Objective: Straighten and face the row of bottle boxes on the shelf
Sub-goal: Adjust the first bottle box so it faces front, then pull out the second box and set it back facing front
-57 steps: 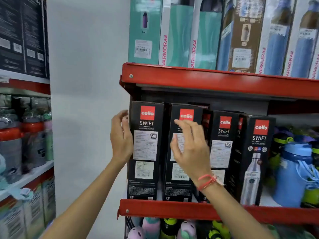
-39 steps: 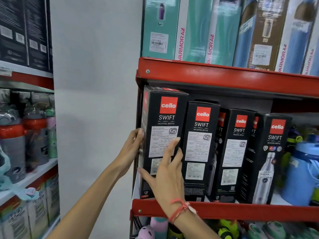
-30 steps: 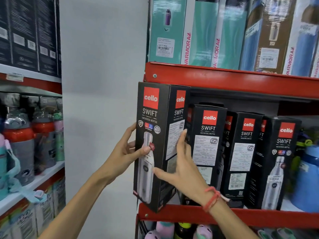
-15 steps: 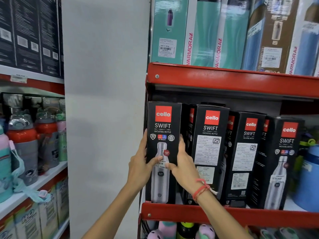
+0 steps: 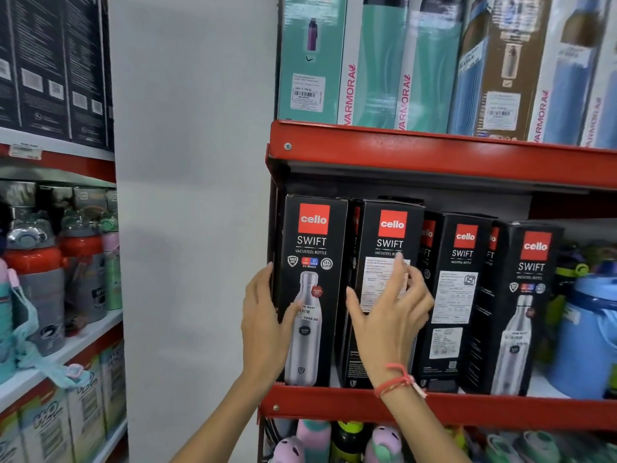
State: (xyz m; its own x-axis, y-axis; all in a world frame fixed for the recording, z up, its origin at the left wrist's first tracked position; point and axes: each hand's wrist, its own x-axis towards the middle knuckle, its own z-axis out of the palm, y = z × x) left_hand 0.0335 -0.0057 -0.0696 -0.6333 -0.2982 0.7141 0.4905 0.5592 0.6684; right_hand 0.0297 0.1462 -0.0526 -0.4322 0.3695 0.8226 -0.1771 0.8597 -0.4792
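Four tall black Cello Swift boxes stand in a row on the red shelf (image 5: 500, 409). The leftmost box (image 5: 312, 248) faces out with its bottle picture, as does the fourth box (image 5: 531, 305). The second box (image 5: 389, 235) and third box (image 5: 462, 295) show their white label sides. My left hand (image 5: 267, 325) grips the leftmost box's left edge, thumb on its front. My right hand (image 5: 390, 315) is spread in front of the second box, fingers apart, hiding its middle; it holds nothing.
Teal and blue Varmora boxes (image 5: 370, 61) fill the shelf above. A blue jug (image 5: 587, 335) stands right of the row. Small bottles (image 5: 347, 439) sit on the shelf below. A white pillar (image 5: 193, 195) and another rack of bottles (image 5: 40, 279) are to the left.
The leftmost box was pulled out, turned to show its bottle picture and set back upright. My right hand has since left it and moved right, in front of the second box.
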